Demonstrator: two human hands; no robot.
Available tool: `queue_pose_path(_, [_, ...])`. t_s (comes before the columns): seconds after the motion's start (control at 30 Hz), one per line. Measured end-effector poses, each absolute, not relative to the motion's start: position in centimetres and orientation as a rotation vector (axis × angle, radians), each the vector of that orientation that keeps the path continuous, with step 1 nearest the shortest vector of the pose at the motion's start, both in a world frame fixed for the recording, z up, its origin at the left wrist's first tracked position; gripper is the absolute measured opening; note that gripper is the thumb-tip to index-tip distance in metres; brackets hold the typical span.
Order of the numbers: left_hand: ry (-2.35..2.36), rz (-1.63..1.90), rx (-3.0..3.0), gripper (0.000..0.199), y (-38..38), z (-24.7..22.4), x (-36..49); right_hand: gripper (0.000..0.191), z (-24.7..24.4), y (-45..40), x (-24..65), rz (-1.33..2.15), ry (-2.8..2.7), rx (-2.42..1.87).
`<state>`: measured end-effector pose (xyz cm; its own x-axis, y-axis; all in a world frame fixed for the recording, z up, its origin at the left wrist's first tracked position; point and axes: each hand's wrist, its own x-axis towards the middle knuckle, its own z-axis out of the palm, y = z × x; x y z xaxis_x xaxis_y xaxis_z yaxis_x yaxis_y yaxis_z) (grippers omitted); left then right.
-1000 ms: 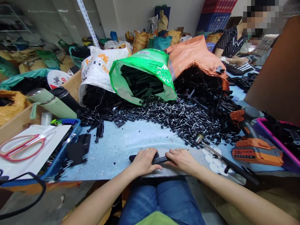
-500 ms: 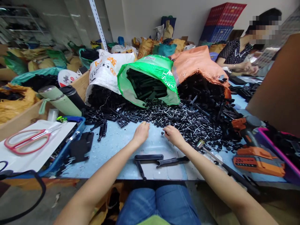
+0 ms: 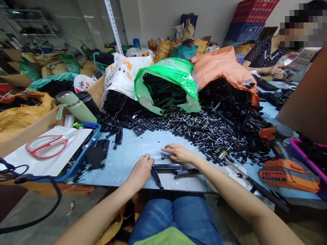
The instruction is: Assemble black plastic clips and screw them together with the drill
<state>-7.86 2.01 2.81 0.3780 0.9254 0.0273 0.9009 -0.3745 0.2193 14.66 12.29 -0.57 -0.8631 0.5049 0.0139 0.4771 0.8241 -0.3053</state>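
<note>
My left hand [image 3: 141, 171] is closed, with its fingertips at the left end of a black jointed plastic arm [image 3: 167, 167] that lies near the table's front edge. Just above that arm, my right hand [image 3: 179, 153] pinches a black-headed bolt [image 3: 163, 157]; its forefinger is stretched out to the left. The thumb side of this grip is partly hidden. A second black piece with a forked end [image 3: 182, 173] lies under my right wrist. Behind both hands spreads a large heap of black-headed bolts [image 3: 201, 131].
Green [image 3: 168, 64], white [image 3: 125, 73] and orange bags [image 3: 222, 63] spill black parts. Scissors [image 3: 46, 146] and a blue tray [image 3: 95, 136] stand left. At right are a screwdriver-like rod [image 3: 235, 166], a cordless drill [image 3: 288, 173] and a co-worker [image 3: 265, 54].
My left hand has come down toward me, to the jointed arm. My right hand has moved left and nearer with the bolt, away from the heap. The view has shifted slightly left.
</note>
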Motion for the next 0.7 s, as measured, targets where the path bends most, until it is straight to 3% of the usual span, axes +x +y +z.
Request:
queue_pose_path(0.17, [1.515, 0.392, 2.613, 0.022, 1.2, 1.4, -7.3, 0.033, -1.1, 12.2, 13.3, 0.548, -2.940, -0.644])
queue_pose_path(0.3, [1.500, 0.690, 2.742, 0.022, 0.7, -1.5, -7.9, 0.039, -0.9, 11.7, 12.9, 0.329, -3.020, -0.650])
queue_pose_path(0.43, [1.396, 0.757, 2.886, 0.021, 0.8, -2.5, -8.4, 0.038, -0.3, 11.7, 12.1, 0.177, -3.135, -0.556])
queue_pose_path(0.57, [1.354, 0.826, 2.867, 0.022, 0.9, -2.2, -8.7, 0.023, -0.1, 11.5, 13.4, 0.418, -2.947, -0.712])
queue_pose_path(0.7, [1.372, 0.941, 2.774, 0.024, 0.6, -2.7, -8.8, 0.034, -0.6, 9.0, 17.3, 0.687, -2.417, -1.048])
